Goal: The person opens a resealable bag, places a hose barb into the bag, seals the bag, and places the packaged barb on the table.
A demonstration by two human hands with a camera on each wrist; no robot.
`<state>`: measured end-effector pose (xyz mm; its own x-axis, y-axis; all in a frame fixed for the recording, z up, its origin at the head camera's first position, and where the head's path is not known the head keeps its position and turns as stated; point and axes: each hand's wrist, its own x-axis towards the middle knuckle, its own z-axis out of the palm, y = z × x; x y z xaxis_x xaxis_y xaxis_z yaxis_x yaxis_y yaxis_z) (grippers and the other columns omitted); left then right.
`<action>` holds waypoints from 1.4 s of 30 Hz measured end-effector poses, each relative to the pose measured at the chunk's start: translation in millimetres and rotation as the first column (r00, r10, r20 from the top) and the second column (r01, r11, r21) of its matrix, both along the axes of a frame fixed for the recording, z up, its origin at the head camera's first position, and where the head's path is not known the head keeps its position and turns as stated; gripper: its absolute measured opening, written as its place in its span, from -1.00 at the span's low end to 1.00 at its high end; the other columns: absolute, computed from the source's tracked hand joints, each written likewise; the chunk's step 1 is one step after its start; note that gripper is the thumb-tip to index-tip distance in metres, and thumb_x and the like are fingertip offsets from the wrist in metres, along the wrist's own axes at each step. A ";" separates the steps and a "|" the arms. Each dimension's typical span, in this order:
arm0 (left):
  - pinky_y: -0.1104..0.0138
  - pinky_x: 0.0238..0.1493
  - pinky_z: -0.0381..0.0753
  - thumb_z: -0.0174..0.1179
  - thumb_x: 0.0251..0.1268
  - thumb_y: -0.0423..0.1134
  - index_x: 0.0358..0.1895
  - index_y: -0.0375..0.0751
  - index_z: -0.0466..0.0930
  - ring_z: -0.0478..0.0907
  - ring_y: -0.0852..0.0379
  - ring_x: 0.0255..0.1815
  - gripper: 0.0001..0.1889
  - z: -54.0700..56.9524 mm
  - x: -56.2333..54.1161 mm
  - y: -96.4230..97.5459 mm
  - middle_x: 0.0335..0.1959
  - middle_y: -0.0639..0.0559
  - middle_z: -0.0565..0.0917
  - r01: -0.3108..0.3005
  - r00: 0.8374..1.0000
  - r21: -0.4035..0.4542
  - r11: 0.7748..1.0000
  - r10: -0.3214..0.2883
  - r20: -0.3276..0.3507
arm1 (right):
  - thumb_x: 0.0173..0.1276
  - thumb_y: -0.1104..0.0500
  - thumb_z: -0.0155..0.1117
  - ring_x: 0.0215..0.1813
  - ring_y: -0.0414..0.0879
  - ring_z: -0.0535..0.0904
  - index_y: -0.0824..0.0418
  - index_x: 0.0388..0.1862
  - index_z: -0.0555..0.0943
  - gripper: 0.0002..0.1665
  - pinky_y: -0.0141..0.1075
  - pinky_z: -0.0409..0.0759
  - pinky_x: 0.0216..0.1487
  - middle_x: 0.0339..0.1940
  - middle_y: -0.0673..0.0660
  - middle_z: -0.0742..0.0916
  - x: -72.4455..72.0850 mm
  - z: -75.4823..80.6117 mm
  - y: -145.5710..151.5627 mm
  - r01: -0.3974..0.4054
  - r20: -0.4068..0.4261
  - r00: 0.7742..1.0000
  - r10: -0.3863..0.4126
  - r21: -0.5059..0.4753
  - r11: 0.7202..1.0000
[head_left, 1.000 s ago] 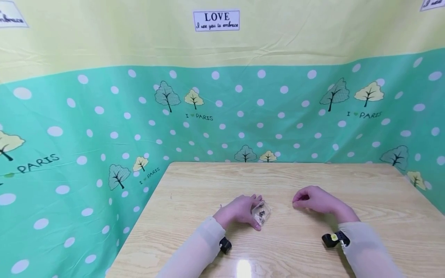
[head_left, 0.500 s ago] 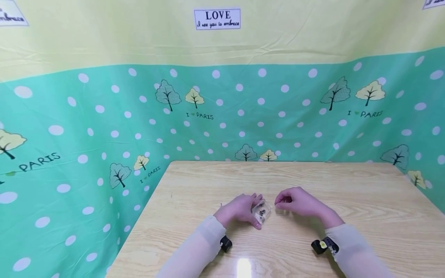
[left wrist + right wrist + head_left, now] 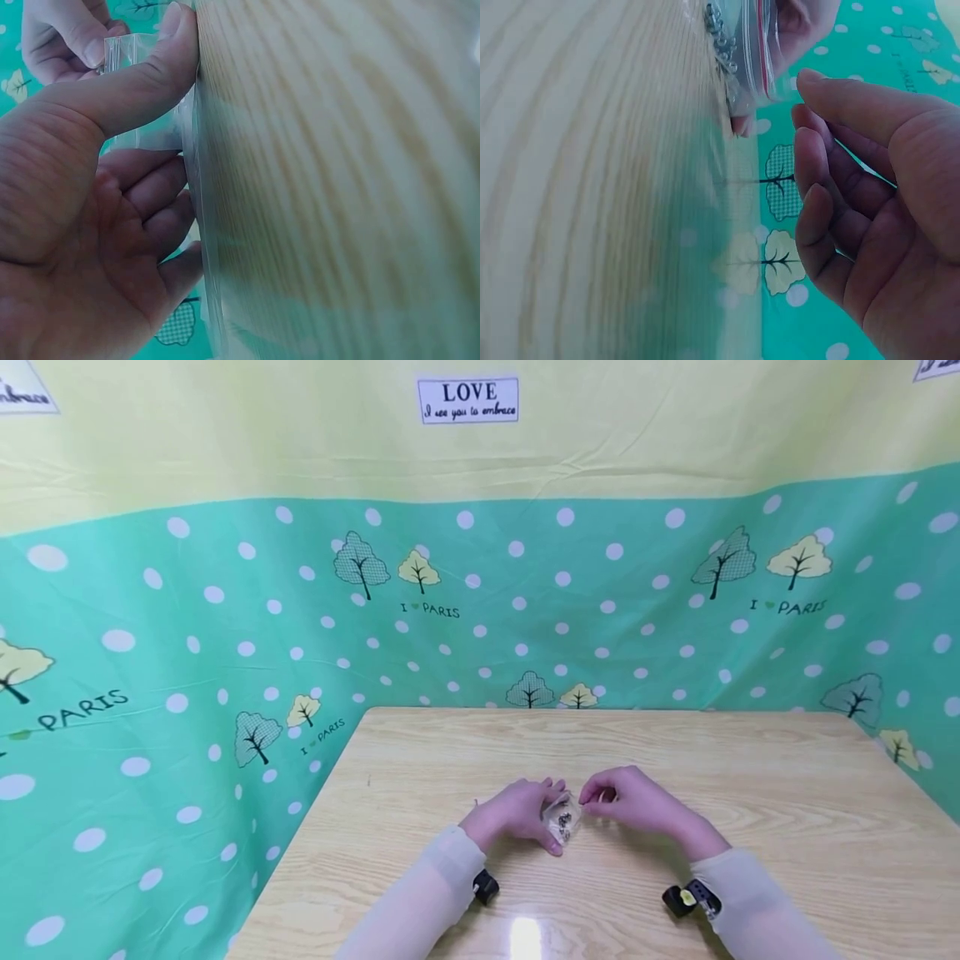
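Note:
My left hand (image 3: 516, 812) holds a clear zip bag (image 3: 552, 817) on the table, with the thumb near its front and the fingers at its far side. Several small metal screws (image 3: 718, 41) lie inside the bag, low down by the tabletop. The bag's mouth, with a red line along its zip strip, faces my right hand (image 3: 633, 797). That hand's thumb and forefinger come together right at the mouth. In the left wrist view, a tiny dark piece shows at those fingertips (image 3: 93, 54), too small to make out. The other right fingers are curled.
The pale wood table (image 3: 450, 752) runs back to a green dotted cloth (image 3: 420, 652) hung behind and at the sides. A black wrist camera (image 3: 486, 887) sits under the left sleeve, another camera (image 3: 680, 900) under the right. Light glares on the table's front.
My right hand has moved left across the table to the mouth of the bag, its fingertips kept together. The left hand has stayed put with the bag.

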<state>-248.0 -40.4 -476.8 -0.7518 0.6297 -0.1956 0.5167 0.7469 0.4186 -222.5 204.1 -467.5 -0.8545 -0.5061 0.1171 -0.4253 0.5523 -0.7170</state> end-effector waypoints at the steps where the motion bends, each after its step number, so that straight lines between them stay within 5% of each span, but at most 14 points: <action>1: -0.02 0.64 0.22 0.74 -0.09 0.04 0.61 -0.02 0.41 0.27 -0.19 0.64 0.09 0.0 0.6 0.2 0.66 0.07 0.34 -0.003 1.000 -0.001 1.000 0.003 0.003 | 0.42 0.24 0.49 -0.29 -0.22 0.63 0.18 -0.14 0.80 -0.92 -0.33 0.66 -0.27 -0.34 -0.14 0.75 0.8 0.2 -1.1 0.000 -0.005 1.000 0.000 0.002 1.000; 42: 0.01 0.61 0.30 0.75 -0.10 0.03 0.61 -0.05 0.42 0.32 -0.26 0.61 0.09 -1.2 0.0 0.4 0.65 -0.06 0.36 0.002 1.000 0.001 1.000 -0.002 -0.018 | 0.38 0.28 0.52 -0.34 -0.29 0.59 0.16 -0.13 0.83 -0.88 -0.35 0.64 -0.32 -0.39 -0.22 0.72 4.9 -2.5 -14.7 0.071 -0.146 0.987 -0.061 0.063 0.995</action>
